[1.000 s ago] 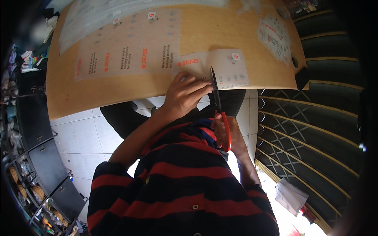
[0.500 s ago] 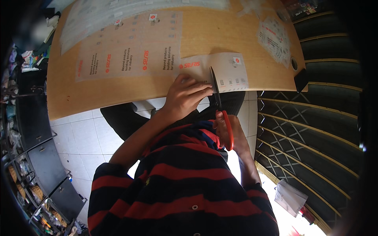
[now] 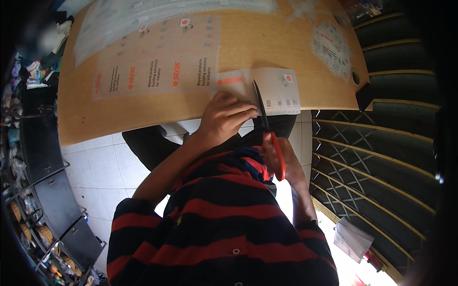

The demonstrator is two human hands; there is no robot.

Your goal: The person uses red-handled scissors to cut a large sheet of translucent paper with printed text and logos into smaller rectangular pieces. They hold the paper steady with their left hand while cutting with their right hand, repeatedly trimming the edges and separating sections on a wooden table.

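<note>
A translucent printed plastic sheet (image 3: pixel 281 95) lies along the table's near edge, its right end hanging a little past it. My left hand (image 3: pixel 222 117) grips this sheet at its near edge, fingers bent and pressed together with their tips beside the blades. My right hand (image 3: pixel 279 155) is closed around the red handles of a pair of scissors (image 3: pixel 276 157). Their dark blades point away from me across the sheet, just right of my left fingertips. Whether the blades are parted, and where the lower one lies, I cannot tell.
Larger printed sheets (image 3: pixel 157 62) cover the left of the brown table (image 3: pixel 267 33). Cut pieces (image 3: pixel 330 50) are piled at its right, near a round hole (image 3: pixel 355 77). Slatted shutters (image 3: pixel 381 128) stand on the right; a cluttered shelf (image 3: pixel 43 229) is on the left.
The scissors' handles have shifted slightly right and away from me. The sheet's right end has come a little nearer to me. My left hand stays about where it was.
</note>
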